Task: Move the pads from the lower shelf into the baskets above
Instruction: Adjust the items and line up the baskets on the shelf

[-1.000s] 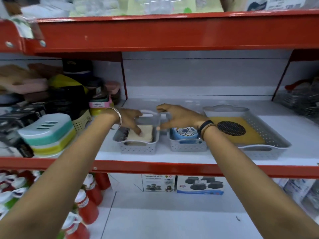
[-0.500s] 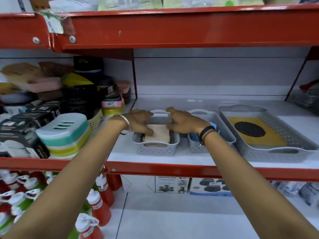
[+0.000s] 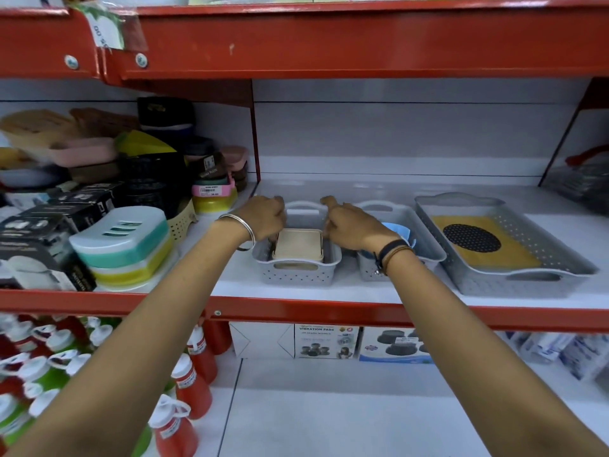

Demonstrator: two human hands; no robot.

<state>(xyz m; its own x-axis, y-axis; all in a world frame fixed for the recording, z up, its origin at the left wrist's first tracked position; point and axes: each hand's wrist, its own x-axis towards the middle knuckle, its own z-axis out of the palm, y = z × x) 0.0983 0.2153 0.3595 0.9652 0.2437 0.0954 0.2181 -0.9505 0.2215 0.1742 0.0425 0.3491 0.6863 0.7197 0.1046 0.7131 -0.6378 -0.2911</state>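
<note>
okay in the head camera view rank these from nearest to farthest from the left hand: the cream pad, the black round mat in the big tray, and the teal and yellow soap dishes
1. Cream pad, right beside the left hand, in the small basket.
2. Teal and yellow soap dishes, off to its left.
3. Black round mat, far right, in the big tray.

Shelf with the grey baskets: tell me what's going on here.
A person has both hands in the small grey basket on the middle shelf, left hand and right hand on either side of a beige square pad sitting inside it. A second basket holds something blue, and the wide tray a yellow mat. Vibration-pad boxes remain below.
</note>
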